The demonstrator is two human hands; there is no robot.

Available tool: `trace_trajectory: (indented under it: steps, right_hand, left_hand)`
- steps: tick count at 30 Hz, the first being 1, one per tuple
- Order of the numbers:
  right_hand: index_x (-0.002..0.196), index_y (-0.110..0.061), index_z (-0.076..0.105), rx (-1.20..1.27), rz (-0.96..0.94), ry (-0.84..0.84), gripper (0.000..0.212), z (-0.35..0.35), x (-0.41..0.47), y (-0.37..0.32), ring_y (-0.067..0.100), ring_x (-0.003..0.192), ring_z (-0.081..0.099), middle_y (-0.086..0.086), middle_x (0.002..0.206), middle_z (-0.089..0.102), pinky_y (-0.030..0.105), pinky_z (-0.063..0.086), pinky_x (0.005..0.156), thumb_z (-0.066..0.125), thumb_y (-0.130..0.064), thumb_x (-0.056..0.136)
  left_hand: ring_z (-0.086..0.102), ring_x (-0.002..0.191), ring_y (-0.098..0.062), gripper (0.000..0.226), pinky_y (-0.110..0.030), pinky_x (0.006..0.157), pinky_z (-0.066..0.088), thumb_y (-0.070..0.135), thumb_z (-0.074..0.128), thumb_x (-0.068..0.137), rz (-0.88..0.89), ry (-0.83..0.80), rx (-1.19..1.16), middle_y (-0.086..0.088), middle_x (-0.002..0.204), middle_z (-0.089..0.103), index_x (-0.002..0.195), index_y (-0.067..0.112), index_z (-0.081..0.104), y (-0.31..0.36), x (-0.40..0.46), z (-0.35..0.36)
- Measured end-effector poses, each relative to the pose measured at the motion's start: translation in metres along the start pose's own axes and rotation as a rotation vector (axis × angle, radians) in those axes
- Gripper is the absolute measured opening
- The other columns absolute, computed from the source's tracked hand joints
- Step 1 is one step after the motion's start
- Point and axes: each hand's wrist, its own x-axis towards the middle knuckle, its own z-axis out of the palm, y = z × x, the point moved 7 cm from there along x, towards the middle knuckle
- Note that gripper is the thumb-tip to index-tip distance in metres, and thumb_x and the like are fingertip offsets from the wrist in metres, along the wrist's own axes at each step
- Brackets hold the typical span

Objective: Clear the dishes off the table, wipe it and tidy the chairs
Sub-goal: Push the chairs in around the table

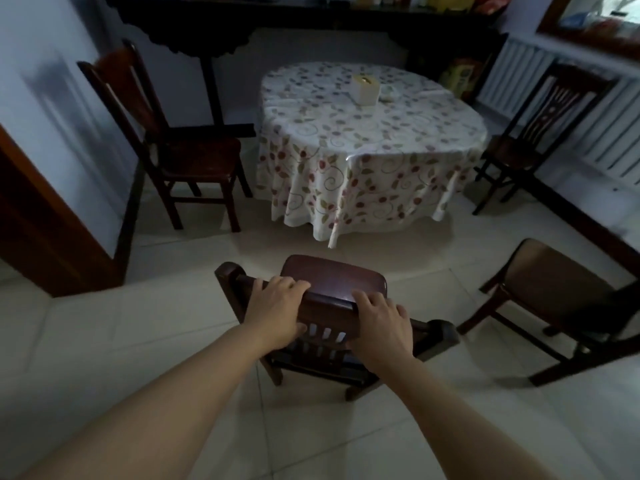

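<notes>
A dark wooden chair (332, 278) stands on the tiled floor right in front of me, its seat facing the table. My left hand (277, 306) and my right hand (379, 322) both grip the top rail of its backrest. Beyond it is a round table (367, 133) under a floral cloth that hangs almost to the floor. On the tabletop a pale tissue box (366, 89) stands toward the far side, with a small whitish item (389, 95) beside it; I cannot tell what that item is.
A wooden chair (166, 140) stands left of the table and another chair (540, 133) to its right by a white radiator (588, 109). A fourth chair (561, 299) sits at the near right. A dark sideboard (277, 15) lines the far wall. A door frame (52, 220) is at left.
</notes>
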Motion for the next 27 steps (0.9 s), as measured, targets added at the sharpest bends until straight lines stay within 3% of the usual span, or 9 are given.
trace_trajectory:
  steps: [4, 7, 12, 15, 20, 23, 27]
  right_hand:
    - [0.103, -0.023, 0.053, -0.121, 0.088, 0.131, 0.039, 0.012, 0.006, 0.000, 0.021, 0.089, 0.056, -0.002, 0.093, 0.060, 0.033, 0.038, 0.077, 0.075, -0.029, 0.072]
    - [0.080, -0.021, 0.059, -0.143, 0.120, 0.214, 0.040, 0.015, 0.011, 0.004, 0.021, 0.065, 0.056, -0.003, 0.068, 0.058, 0.032, 0.039, 0.062, 0.087, -0.023, 0.052]
    - [0.077, -0.021, 0.059, -0.141, 0.082, 0.227, 0.046, 0.015, 0.013, 0.006, 0.021, 0.061, 0.056, -0.004, 0.065, 0.056, 0.030, 0.040, 0.055, 0.090, -0.027, 0.044]
    - [0.079, -0.021, 0.060, -0.125, 0.057, 0.198, 0.047, 0.012, 0.021, 0.009, 0.021, 0.063, 0.057, -0.004, 0.067, 0.057, 0.029, 0.038, 0.055, 0.090, -0.035, 0.045]
    - [0.106, -0.021, 0.053, -0.061, -0.002, 0.173, 0.033, -0.012, 0.053, 0.014, 0.022, 0.099, 0.054, -0.001, 0.102, 0.060, 0.033, 0.037, 0.080, 0.066, -0.039, 0.082]
    - [0.111, -0.024, 0.049, -0.015, -0.023, 0.180, 0.033, -0.029, 0.077, 0.021, 0.018, 0.104, 0.051, -0.004, 0.111, 0.057, 0.032, 0.035, 0.086, 0.062, -0.039, 0.086]
    - [0.113, -0.026, 0.049, 0.038, -0.066, 0.185, 0.033, -0.051, 0.119, 0.036, 0.014, 0.108, 0.051, -0.007, 0.114, 0.057, 0.031, 0.035, 0.093, 0.061, -0.040, 0.086]
  left_hand:
    - [0.050, 0.101, -0.019, 0.028, -0.034, 0.088, 0.032, 0.029, 0.063, 0.083, 0.120, 0.174, 0.064, 0.004, 0.104, 0.054, 0.105, 0.024, 0.047, 0.002, 0.015, 0.005]
    - [0.055, 0.081, -0.020, 0.012, -0.029, 0.068, 0.030, 0.017, 0.062, 0.083, 0.157, 0.268, 0.050, 0.002, 0.085, 0.057, 0.090, 0.020, 0.052, 0.000, 0.021, 0.003]
    - [0.049, 0.046, -0.016, 0.034, -0.025, 0.045, 0.021, 0.005, 0.081, 0.054, 0.246, 0.252, 0.118, 0.005, 0.055, 0.048, 0.064, 0.020, 0.053, -0.002, 0.029, 0.003]
    - [0.049, 0.047, -0.016, 0.034, -0.021, 0.043, 0.016, 0.009, 0.083, 0.053, 0.275, 0.236, 0.098, 0.006, 0.056, 0.047, 0.065, 0.021, 0.054, -0.003, 0.038, -0.002]
    - [0.052, 0.078, -0.018, 0.021, -0.029, 0.060, 0.030, 0.029, 0.067, 0.081, 0.278, 0.211, 0.043, 0.002, 0.087, 0.056, 0.095, 0.018, 0.055, 0.000, 0.067, -0.023]
    - [0.046, 0.078, -0.013, 0.026, -0.027, 0.062, 0.029, 0.032, 0.066, 0.084, 0.274, 0.206, 0.078, 0.003, 0.094, 0.056, 0.100, 0.018, 0.052, 0.001, 0.090, -0.039]
    - [0.054, 0.090, -0.014, 0.032, -0.025, 0.066, 0.032, 0.036, 0.067, 0.083, 0.247, 0.194, 0.105, 0.003, 0.098, 0.056, 0.104, 0.019, 0.050, 0.006, 0.131, -0.060]
